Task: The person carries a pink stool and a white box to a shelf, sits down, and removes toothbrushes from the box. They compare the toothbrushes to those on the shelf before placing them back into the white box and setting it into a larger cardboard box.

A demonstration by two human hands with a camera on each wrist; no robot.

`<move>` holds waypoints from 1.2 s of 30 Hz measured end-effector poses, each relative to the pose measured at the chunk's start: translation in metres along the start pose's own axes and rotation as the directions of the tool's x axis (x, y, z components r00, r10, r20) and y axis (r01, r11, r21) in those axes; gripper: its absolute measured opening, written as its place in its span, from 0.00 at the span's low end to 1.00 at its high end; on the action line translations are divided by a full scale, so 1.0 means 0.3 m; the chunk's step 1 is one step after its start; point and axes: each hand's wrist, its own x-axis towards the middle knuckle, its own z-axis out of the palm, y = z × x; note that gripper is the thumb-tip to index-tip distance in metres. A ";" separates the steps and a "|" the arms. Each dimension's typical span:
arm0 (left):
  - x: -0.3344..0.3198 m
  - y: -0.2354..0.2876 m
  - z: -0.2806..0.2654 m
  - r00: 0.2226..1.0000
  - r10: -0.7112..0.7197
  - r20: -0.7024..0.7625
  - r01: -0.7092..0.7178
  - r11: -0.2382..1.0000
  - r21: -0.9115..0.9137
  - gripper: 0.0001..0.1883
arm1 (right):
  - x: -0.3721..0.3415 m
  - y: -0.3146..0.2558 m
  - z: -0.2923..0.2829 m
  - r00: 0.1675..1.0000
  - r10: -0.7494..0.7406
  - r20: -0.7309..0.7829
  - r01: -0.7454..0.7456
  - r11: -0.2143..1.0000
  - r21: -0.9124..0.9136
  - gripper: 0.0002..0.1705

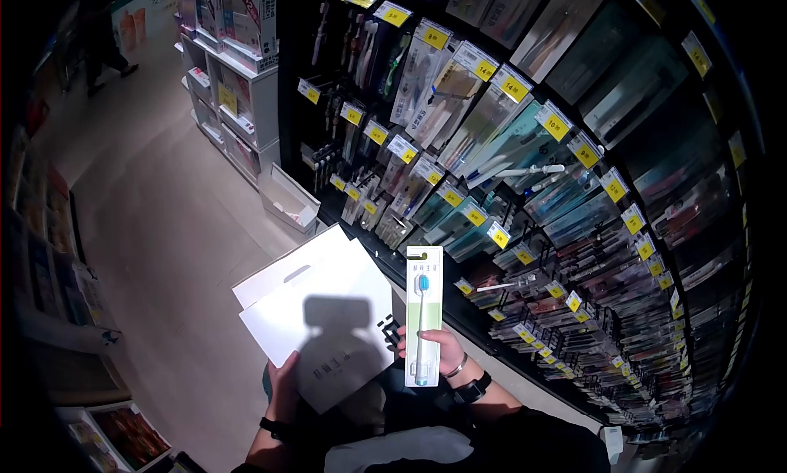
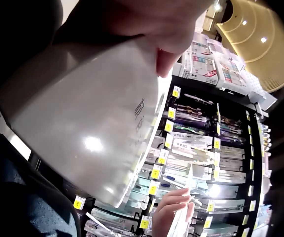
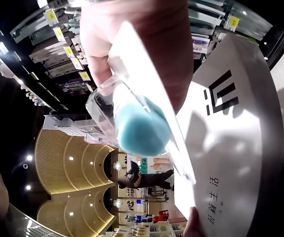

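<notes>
My right hand (image 1: 444, 352) pinches a packaged toothbrush (image 1: 423, 309) upright near its lower end, thumb across the front. The brush has a blue-green head and sits under clear plastic on a white and green card. From close up, the right wrist view shows the blue-green end of the brush (image 3: 143, 131). My left hand (image 1: 283, 383) grips the lower left edge of a stiff white shopping bag (image 1: 279, 309); its thumb lies on the front, and the other fingers are hidden behind. The bag bears dark printed lettering and a handle slot. The toothbrush card stands just right of the bag.
A tall rack of hanging toothbrushes (image 1: 484, 145) with yellow price tags fills the right side. Beyond the bag stand a white shelf unit (image 1: 238, 104) and a low white bin (image 1: 288, 198). Floor (image 1: 147, 202) runs along the left, where a person (image 1: 106, 38) walks far off.
</notes>
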 end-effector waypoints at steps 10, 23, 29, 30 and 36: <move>0.074 -0.091 -0.051 0.984 -0.139 -0.110 0.139 0.990 -0.011 0.23 | 0.105 0.037 -0.037 0.995 0.088 0.052 -0.093 0.992 0.089 0.26; -0.039 -0.008 -0.003 0.996 -0.028 -0.089 0.033 0.998 0.061 0.28 | 0.009 0.028 0.018 0.995 0.009 0.104 -0.015 0.998 0.060 0.27; -0.193 0.085 0.013 0.990 0.116 -0.081 -0.102 0.982 0.158 0.30 | -0.174 0.021 0.079 0.987 -0.081 0.142 0.084 0.996 -0.017 0.25; -0.227 0.100 0.024 0.986 0.156 -0.057 -0.142 0.971 0.190 0.30 | -0.219 0.015 0.099 0.988 -0.099 0.122 0.102 0.995 -0.019 0.25; -0.444 0.087 -0.002 0.947 0.233 0.221 -0.311 0.836 0.453 0.32 | -0.453 -0.020 0.125 0.911 -0.385 0.147 0.406 0.774 -0.486 0.27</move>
